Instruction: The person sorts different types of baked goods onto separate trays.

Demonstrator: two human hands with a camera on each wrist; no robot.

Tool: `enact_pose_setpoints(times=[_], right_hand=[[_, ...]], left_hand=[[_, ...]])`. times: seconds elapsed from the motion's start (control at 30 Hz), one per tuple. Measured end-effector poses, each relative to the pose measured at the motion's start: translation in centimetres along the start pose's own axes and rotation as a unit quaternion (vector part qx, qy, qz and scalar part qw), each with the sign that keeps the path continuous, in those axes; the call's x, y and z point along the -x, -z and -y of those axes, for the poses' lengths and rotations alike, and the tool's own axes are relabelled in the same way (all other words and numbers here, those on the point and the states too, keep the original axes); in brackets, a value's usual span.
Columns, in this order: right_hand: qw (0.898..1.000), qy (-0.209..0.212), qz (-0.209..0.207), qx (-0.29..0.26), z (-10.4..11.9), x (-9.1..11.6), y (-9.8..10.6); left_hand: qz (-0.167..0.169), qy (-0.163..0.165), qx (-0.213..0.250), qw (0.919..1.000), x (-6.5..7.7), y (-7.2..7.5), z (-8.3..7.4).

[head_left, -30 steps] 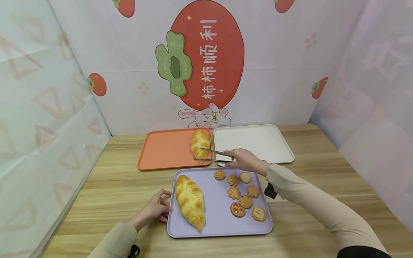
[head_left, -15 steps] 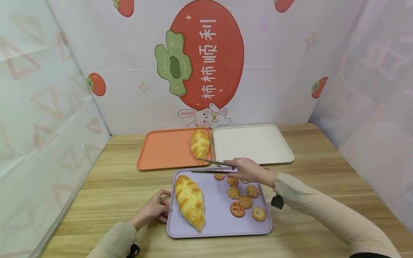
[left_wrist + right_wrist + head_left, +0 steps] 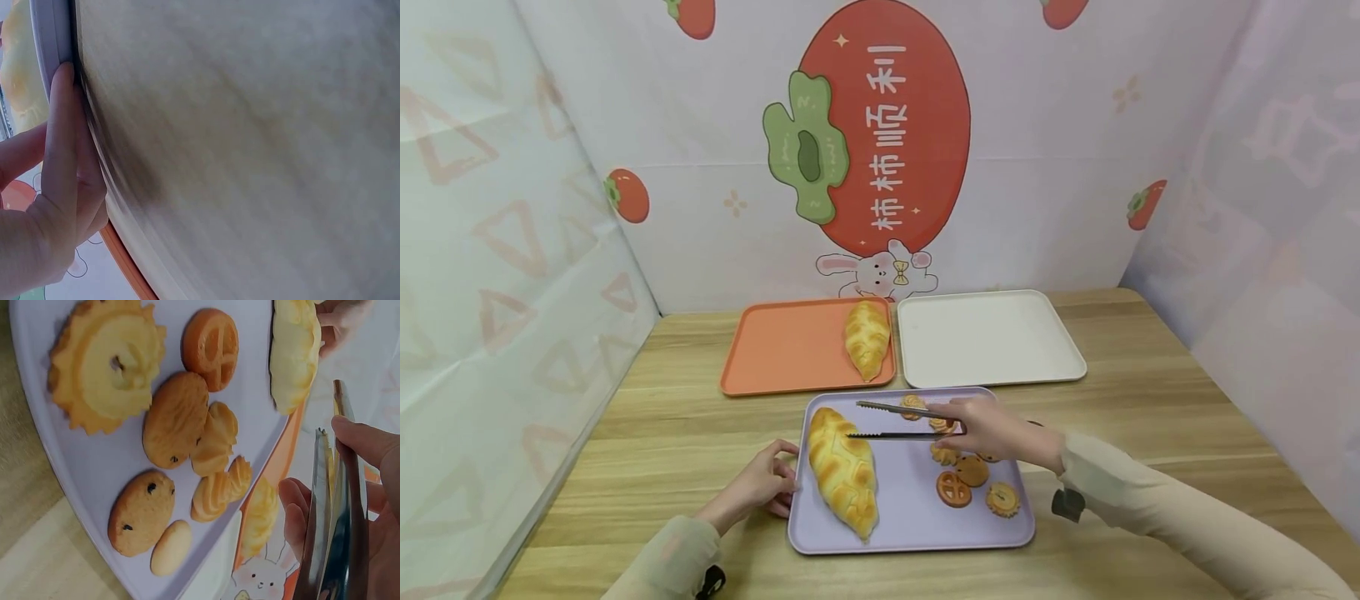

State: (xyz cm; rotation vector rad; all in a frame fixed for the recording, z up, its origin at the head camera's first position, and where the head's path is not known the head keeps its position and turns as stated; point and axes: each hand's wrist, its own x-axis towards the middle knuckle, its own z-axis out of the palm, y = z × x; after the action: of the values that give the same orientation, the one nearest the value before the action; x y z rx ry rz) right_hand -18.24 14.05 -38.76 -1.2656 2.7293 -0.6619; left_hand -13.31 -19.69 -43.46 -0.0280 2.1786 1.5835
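Observation:
My right hand (image 3: 1000, 429) grips metal tongs (image 3: 898, 435), their arms spread and nothing between their tips. The tongs hang over the purple tray (image 3: 906, 525), tips pointing left toward a large golden bread roll (image 3: 842, 471). Beneath that hand lie several cookies, among them a pretzel cookie (image 3: 953, 489) and a round tart-like cookie (image 3: 1002, 500); the hand partly hides some. In the right wrist view, the tongs (image 3: 340, 519) run between thumb and fingers. My left hand (image 3: 763, 483) holds the tray's left rim; the left wrist view shows a fingertip (image 3: 62, 78) against it.
Behind the purple tray, an orange tray (image 3: 790, 346) bears a second bread roll (image 3: 867, 342) at its right side. Beside it is a white tray (image 3: 992, 337). All stand on a wooden table (image 3: 677, 400), backed by a printed cloth (image 3: 1037, 167).
My right hand has drawn the tongs from the bread on the orange tray toward me, over the purple tray. My left hand has stayed at the tray's rim.

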Motion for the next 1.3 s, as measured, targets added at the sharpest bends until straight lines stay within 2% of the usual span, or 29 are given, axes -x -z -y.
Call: enact_pose_setpoints(times=[0.3,0.73,1.3], right_hand=[[1.0,0.01,0.019,-0.013,0.7,1.1,-0.9],[0.999,0.012,0.027,-0.018,0.8,1.7,-1.4],[0.998,-0.013,0.051,-0.021,0.6,1.5,-2.2]], left_hand=[[-0.006,0.001,-0.001,1.0,-0.1,0.0,0.1],[-0.001,-0.007,0.003,1.0,-0.3,0.0,0.5],[-0.002,-0.007,0.005,1.0,-0.4,0.1,0.5]])
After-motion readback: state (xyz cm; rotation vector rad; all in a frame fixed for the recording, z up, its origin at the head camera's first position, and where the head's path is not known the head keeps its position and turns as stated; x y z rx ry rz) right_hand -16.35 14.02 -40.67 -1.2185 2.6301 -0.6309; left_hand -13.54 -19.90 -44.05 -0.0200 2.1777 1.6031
